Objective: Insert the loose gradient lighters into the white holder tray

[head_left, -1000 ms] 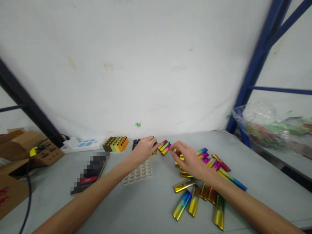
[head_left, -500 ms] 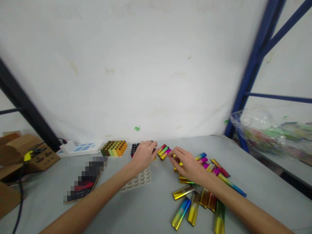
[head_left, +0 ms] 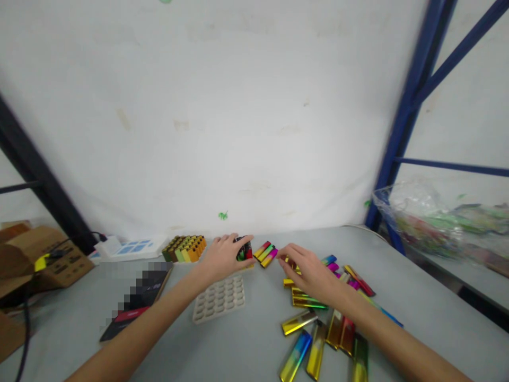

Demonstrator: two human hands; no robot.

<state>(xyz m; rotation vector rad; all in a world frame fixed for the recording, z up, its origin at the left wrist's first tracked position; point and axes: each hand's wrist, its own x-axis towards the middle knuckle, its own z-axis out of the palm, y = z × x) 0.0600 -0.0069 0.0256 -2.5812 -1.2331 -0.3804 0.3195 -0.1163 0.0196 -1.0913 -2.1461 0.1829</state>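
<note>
My left hand (head_left: 225, 257) curves around a cluster of upright, shiny tubes (head_left: 244, 251) with dark ends and red and green sides. Its thumb and forefinger lie on either side of them, and the hand hides part of the cluster. Just right of it, a few short metallic tubes (head_left: 265, 254) lie side by side. My right hand (head_left: 300, 265) hovers at their right end, fingers bent and thumb apart, with gold showing through the gap. Beneath and around that hand spread loose gradient-coloured tubes (head_left: 296, 355). A white tray with oval hollows (head_left: 219, 298) lies below my left hand.
A block of yellow and orange tubes (head_left: 185, 248) stands at the back left beside a white power strip (head_left: 139, 248). A partly blurred dark flat item (head_left: 153, 286) lies nearer. Cardboard boxes (head_left: 51, 254) are far left; a blue frame post (head_left: 392, 143) and plastic bag (head_left: 421, 212) are right.
My left hand has shifted left and turned, so the red and green tubes now show between thumb and forefinger. More of the white tray is uncovered. My right hand has barely moved.
</note>
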